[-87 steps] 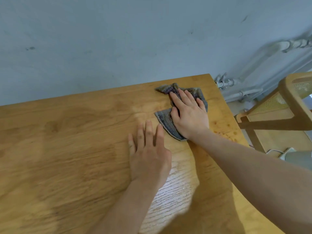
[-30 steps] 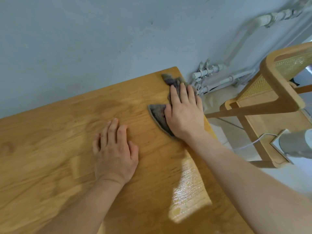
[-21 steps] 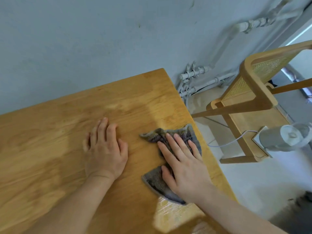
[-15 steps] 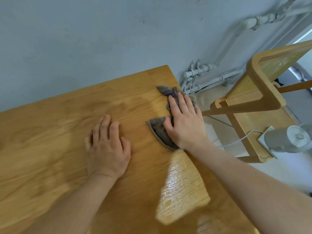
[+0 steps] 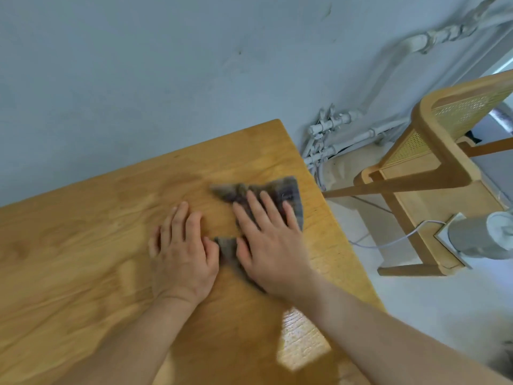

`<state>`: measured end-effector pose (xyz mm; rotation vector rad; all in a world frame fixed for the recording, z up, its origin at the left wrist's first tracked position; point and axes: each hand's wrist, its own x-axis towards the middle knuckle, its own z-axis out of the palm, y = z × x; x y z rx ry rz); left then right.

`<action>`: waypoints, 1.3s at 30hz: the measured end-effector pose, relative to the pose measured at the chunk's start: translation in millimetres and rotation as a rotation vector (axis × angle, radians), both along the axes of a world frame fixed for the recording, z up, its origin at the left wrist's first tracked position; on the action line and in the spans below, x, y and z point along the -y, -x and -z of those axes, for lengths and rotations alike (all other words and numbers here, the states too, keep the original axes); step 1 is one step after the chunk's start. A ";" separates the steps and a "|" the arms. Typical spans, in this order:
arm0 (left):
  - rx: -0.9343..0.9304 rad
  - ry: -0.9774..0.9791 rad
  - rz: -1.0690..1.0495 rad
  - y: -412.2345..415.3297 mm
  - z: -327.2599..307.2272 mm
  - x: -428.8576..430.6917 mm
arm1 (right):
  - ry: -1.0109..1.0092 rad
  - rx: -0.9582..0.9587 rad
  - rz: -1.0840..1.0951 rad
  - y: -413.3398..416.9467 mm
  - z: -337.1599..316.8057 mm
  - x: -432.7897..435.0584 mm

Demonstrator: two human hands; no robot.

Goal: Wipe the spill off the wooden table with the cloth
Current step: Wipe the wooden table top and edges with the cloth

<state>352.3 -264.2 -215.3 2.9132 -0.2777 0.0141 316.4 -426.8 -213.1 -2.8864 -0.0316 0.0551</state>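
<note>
The grey, crumpled cloth point(image 5: 283, 190) lies on the desk point(image 5: 83, 245) close to its far right corner. The right hand point(image 5: 266, 245) presses it flat with no closed grip, the fingers straight and spread over the fabric, pinching nothing. The left hand point(image 5: 180, 254) lies palm down on the desk's bare wood just beside the cloth's near tip, its grip likewise slack and holding nothing. Judging by the blurred cloth, wiping is under way. No puddle shows on the desk around the cloth, but a bright streaked patch point(image 5: 302, 343) nearer the desk's front right edge may be wet film or only light. If it is wet, that strip is left to wipe.
</note>
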 end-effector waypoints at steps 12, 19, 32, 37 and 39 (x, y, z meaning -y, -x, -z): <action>-0.019 -0.012 -0.004 -0.6 1.2 0.3 | 0.026 -0.069 0.162 -87.1 5.1 37.6; -0.013 -0.005 -0.008 -0.5 0.9 -0.5 | 0.046 -0.067 -0.008 -84.8 0.0 17.5; 0.000 0.056 -0.009 -3.1 0.0 -2.4 | 0.059 -0.083 -0.018 -25.4 -3.1 15.2; -0.041 0.113 0.008 -0.9 -0.8 -7.1 | -0.014 -0.099 0.216 -114.2 1.0 -7.3; -0.041 0.063 0.117 -7.1 -2.5 -22.1 | -0.027 -0.082 0.197 -135.5 0.9 -23.4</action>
